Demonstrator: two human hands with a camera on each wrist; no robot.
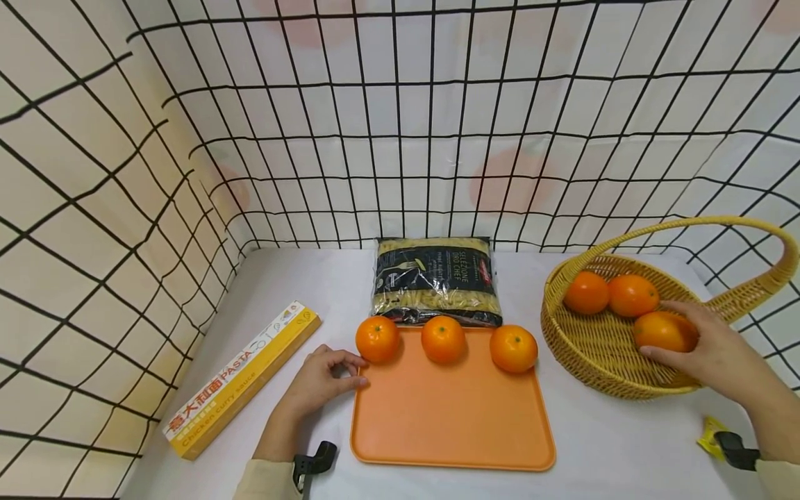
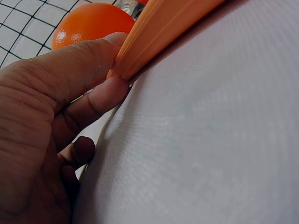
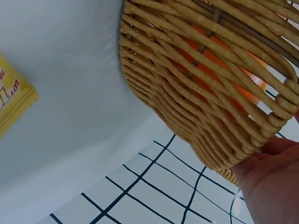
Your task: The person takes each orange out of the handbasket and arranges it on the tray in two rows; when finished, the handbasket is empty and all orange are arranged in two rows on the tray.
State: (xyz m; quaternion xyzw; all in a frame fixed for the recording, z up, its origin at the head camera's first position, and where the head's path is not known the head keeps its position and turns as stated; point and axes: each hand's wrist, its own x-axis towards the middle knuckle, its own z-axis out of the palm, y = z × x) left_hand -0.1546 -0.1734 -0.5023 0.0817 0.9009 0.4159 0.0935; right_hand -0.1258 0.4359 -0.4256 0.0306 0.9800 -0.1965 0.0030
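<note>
One orange (image 1: 664, 332) lies at the right of the frame, inside the wicker basket (image 1: 594, 340); it sits just left of the right hand's (image 1: 715, 351) palm, gripped between thumb and curled fingers, its longer axis seeming to run left to right; the tray (image 1: 450, 417), at lower centre, lies to that hand's left, beyond the basket's rim; the left hand (image 1: 317, 382) pinches the tray's left edge, well apart from the orange, so the right is nearer.
</note>
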